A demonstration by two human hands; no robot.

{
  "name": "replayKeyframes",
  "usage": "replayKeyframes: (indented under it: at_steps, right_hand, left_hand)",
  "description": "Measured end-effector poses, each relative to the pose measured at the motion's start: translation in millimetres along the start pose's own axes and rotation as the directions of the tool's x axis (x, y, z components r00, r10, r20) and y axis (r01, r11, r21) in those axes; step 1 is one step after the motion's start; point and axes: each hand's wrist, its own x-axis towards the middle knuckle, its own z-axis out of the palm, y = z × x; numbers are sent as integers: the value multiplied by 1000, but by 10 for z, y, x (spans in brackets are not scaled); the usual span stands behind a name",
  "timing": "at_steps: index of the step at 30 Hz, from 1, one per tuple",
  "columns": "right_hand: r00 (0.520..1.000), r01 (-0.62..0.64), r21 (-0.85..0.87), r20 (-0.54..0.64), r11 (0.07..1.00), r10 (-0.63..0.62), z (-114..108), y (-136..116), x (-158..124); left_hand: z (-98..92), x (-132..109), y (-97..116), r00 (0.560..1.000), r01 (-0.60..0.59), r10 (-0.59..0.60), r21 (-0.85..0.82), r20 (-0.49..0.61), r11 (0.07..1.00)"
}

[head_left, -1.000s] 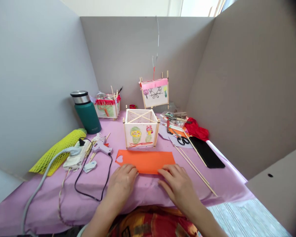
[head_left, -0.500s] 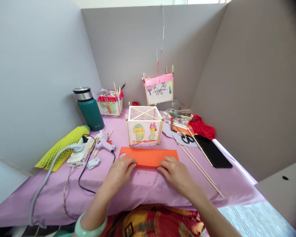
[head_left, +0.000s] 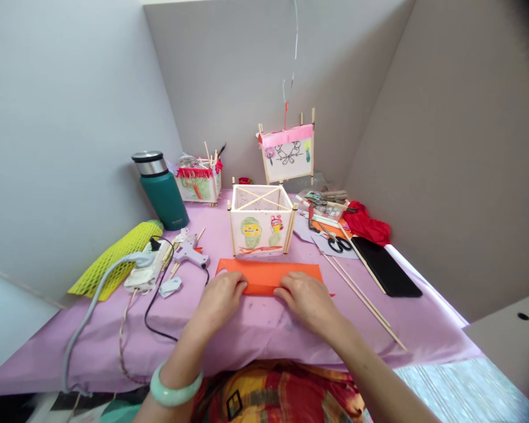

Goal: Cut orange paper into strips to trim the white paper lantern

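A folded orange paper strip [head_left: 271, 275] lies flat on the purple table cover [head_left: 255, 329], just in front of a square paper lantern [head_left: 261, 220] with stick corners and coloured drawings. My left hand [head_left: 220, 299] presses on the strip's near left edge with curled fingers. My right hand [head_left: 306, 299] presses on the near edge toward the right, fingers bent down onto the paper. A pale green bangle [head_left: 174, 388] sits on my left wrist.
A white glue gun [head_left: 187, 254], power strip [head_left: 147, 267] and black cord lie at left, by a yellow-green mesh roll [head_left: 114, 258] and a teal flask [head_left: 161, 191]. Two more lanterns stand behind. Scissors [head_left: 335, 241], long sticks [head_left: 361, 296], a black slab [head_left: 385, 265] and red cloth [head_left: 365, 223] lie at right.
The orange paper has gone from a wide sheet to a narrower folded strip. Both hands moved forward onto its near edge, and the view tilted down.
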Motion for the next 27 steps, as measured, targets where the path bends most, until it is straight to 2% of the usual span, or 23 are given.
replayKeyframes:
  at_steps: [8, 12, 15, 20, 27]
  right_hand:
    - [992, -28, 93, 127, 995, 16, 68, 141, 156]
    - [988, -41, 99, 152, 994, 25, 49, 145, 182]
    - [987, -49, 106, 159, 993, 31, 48, 146, 193]
    - [983, -63, 109, 180, 992, 42, 56, 159, 213]
    - [977, -115, 83, 188, 990, 97, 18, 131, 230]
  left_hand:
    - [-120, -5, -281, 994, 28, 0, -254, 109, 967]
    - [-186, -24, -372, 991, 46, 2, -357, 133, 933]
    - [-199, -23, -339, 992, 49, -10, -318, 123, 947]
    - [-131, 31, -243, 996, 80, -72, -216, 45, 973]
    - [-81, 83, -159, 988, 149, -144, -95, 53, 984]
